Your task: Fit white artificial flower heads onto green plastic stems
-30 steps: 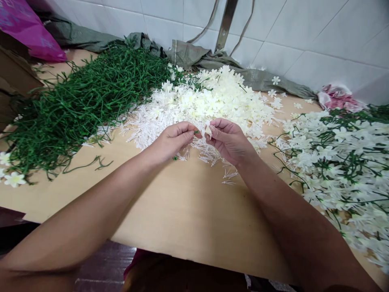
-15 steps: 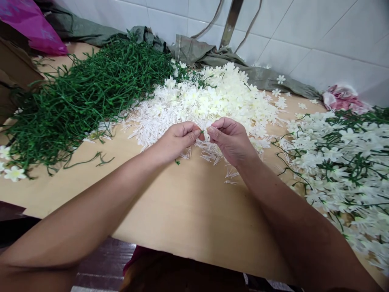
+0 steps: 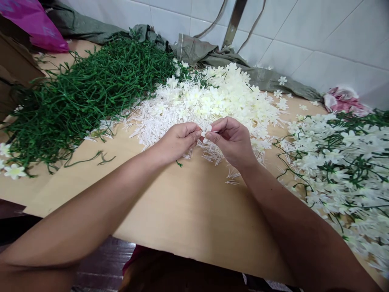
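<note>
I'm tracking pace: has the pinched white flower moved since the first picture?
Yes: the flower shifted slightly left, toward the left hand, judged against loose white sprigs.

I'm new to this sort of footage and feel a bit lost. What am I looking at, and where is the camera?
There is no machine here: these are a person's bare hands, seen by one camera worn on the head, looking forward and down. The right hand pinches a small white flower. The left hand is pinched right beside it; whether it grips something is too small to tell. On the tan surface lie green stems at left, loose white blossoms beyond the hands, and white flowers on green stems at right.
</note>
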`<state>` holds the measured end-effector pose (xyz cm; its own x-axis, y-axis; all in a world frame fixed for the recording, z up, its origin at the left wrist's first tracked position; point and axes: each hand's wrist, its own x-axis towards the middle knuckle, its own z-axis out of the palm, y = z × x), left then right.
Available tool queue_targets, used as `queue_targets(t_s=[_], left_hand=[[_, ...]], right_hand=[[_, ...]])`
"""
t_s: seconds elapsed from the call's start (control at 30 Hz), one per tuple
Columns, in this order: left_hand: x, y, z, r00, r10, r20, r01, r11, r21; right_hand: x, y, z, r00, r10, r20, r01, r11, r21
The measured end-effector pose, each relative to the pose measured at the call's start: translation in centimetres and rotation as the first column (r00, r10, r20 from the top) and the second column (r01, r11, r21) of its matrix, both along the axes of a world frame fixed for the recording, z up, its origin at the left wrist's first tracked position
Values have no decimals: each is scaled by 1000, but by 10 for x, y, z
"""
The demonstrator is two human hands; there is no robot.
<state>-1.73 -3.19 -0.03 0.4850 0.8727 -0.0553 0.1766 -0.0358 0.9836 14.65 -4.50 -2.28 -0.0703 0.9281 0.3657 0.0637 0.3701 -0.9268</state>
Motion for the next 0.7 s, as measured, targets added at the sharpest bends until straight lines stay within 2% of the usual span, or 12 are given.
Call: queue_targets(t_s=[0.23,0.37,0.7], left_hand=[[-3,2,-3,999,-49,-5,49,998,26],[-3,2,-5,998,-62,9,62,998,-10],[0,1,-2,996,-76,37,76,997,9]], right_hand=[[1,0,1,999,37,-17,-38,999,-25],[-3,-2,0,996,74,-51,-77,995,-67],[-4,-2,-6,978,143,-153,-163,978,-130]])
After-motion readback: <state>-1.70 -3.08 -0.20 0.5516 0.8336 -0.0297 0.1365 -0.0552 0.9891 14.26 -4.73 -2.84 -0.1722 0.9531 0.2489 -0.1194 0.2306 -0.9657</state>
